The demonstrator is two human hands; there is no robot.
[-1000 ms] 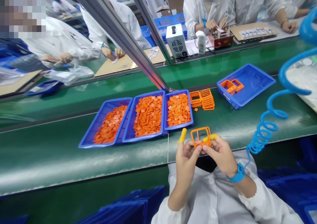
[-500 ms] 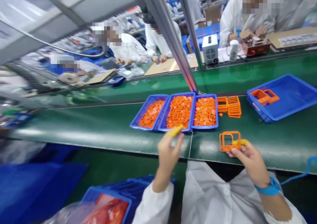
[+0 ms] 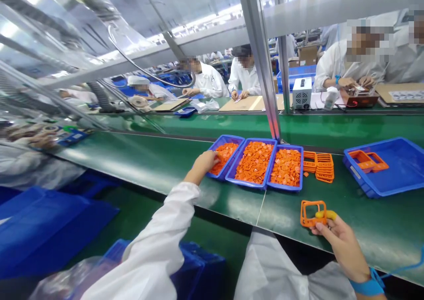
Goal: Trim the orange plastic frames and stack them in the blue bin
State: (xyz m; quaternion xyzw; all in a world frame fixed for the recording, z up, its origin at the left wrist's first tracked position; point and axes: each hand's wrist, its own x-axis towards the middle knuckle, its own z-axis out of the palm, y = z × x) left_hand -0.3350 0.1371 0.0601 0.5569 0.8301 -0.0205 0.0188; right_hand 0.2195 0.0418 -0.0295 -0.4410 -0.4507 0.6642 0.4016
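At the near-left edge of the left blue tray (image 3: 209,175), my left hand (image 3: 204,163) reaches over the rim with its fingers curled down at the small orange plastic pieces (image 3: 227,152). Its fingertips are hidden, so any piece in them cannot be made out. My right hand (image 3: 341,234) is closed on an orange plastic frame (image 3: 308,222), held upright above the near edge of the bench. A yellow finger cover shows on that hand's forefinger, behind the frame's opening. Two more blue trays of small orange pieces, a middle one (image 3: 251,184) and a right one (image 3: 285,186), stand alongside.
Stacked orange frames (image 3: 323,167) lie right of the trays. A larger blue tray (image 3: 404,167) at the right holds a few frames. A metal post (image 3: 261,61) rises behind the trays. Blue bins (image 3: 202,269) stand below the bench. Co-workers sit across the green line (image 3: 314,127).
My left hand has moved left and forward, from in front of the middle tray to the left tray. My right hand still holds the orange frame. The camera view has tilted up.
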